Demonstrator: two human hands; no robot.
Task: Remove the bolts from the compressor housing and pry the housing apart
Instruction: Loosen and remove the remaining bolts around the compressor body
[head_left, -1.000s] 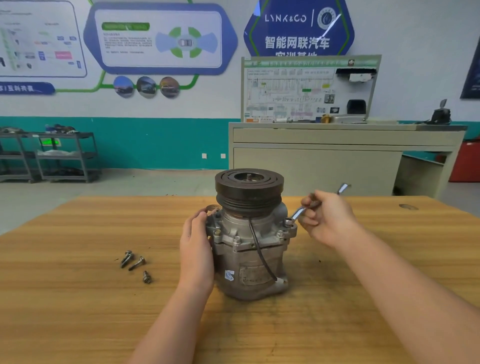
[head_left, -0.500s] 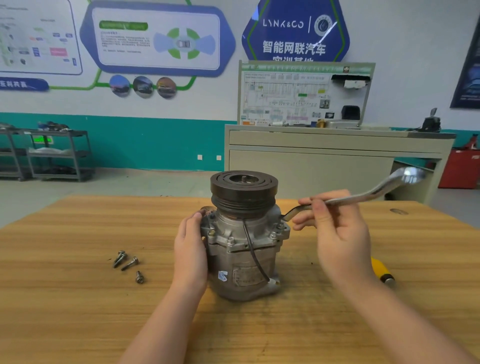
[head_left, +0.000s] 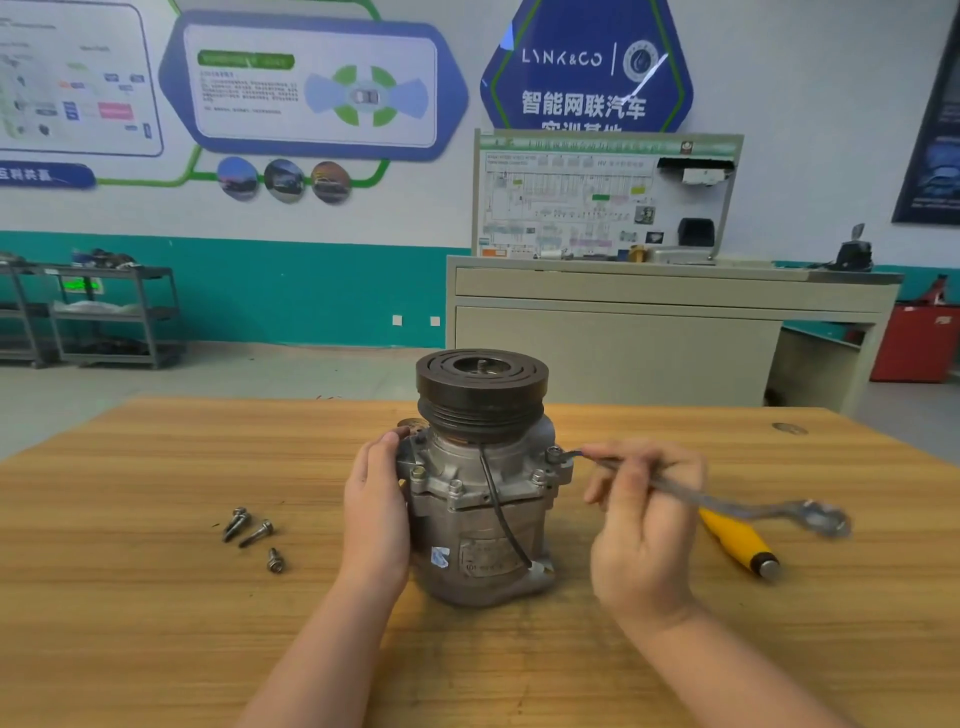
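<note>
"LYNK&CO" + "智能网联汽车" on blue wall sign (head_left: 587, 73)

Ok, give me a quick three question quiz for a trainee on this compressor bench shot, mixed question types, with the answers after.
1. True or false: the left hand holds the wrench.
2. How many loose bolts lie on the table?
3. The wrench's ring end sits on a bolt at which side of the compressor: A its right flange, B its pulley top, C its base?

Key:
1. False; the right hand holds it, the left steadies the compressor.
2. Three.
3. A.
</note>
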